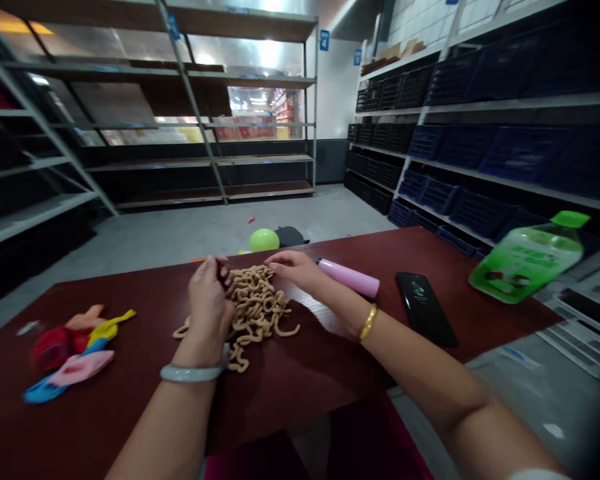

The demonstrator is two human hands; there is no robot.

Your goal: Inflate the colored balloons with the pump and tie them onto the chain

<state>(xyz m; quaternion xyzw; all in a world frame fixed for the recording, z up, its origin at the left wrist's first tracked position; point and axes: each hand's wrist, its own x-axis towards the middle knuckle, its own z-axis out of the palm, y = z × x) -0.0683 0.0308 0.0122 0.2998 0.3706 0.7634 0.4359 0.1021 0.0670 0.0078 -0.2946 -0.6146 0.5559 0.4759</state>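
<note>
A loose heap of tan, curly, cord-like strands [257,303] lies on the dark red table [300,380]; whether it is one long piece or many is unclear. At its left side is my left hand [210,293], raised with fingers curled inward; whatever they hold is hidden behind the hand. My right hand [295,267] reaches in from the right, thumb and fingers pinched together on the tan strands at the heap's upper edge. Behind that wrist rests a pink cylindrical bottle [353,277] on its side.
Deflated balloons [75,353] in several colours lie at the table's left. On the right are a black phone [425,307] and a green-capped bottle of green liquid [527,260]. Beyond the table, a green balloon [264,240] is near the floor. Shelves [265,160] with crates [525,153] line the walls.
</note>
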